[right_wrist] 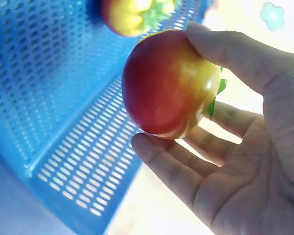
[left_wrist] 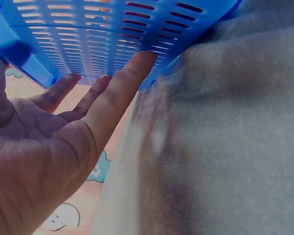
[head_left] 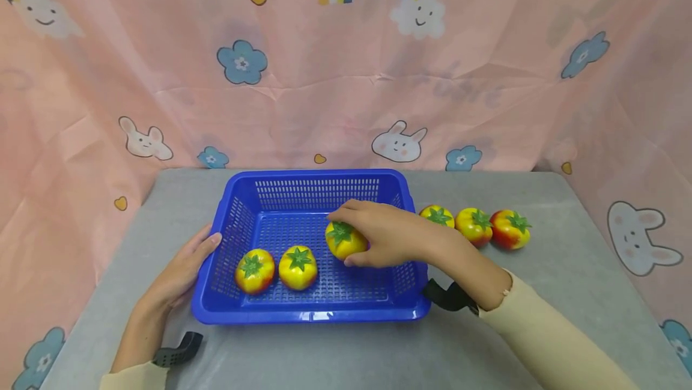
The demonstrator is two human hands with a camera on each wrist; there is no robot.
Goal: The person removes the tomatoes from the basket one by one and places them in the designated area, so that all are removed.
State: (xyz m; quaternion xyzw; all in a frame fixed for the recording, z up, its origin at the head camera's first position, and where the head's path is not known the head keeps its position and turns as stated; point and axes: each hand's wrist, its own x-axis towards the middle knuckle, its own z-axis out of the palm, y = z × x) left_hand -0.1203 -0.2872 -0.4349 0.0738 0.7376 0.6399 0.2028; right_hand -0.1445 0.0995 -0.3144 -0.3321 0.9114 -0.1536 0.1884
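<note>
My right hand [head_left: 386, 234] grips a toy tomato [head_left: 340, 240], yellow and red with a green leafy top, over the right half of a blue plastic basket [head_left: 310, 316]. In the right wrist view, thumb and fingertips pinch the held tomato [right_wrist: 169, 85] by its sides, its red underside towards the camera. Two similar tomatoes, one at the left [head_left: 254, 271] and one beside it [head_left: 298, 268], sit on the basket floor. My left hand [head_left: 181, 270] holds the basket's left side, thumb over the rim; in the left wrist view its fingers [left_wrist: 115, 95] reach along the slotted outer wall.
Right of the basket, three more tomatoes stand in a row on the grey tabletop: a partly covered one [head_left: 437, 215], a middle one [head_left: 474, 226] and a redder one [head_left: 510, 229]. A pink printed curtain [head_left: 319, 101] encloses the back and sides.
</note>
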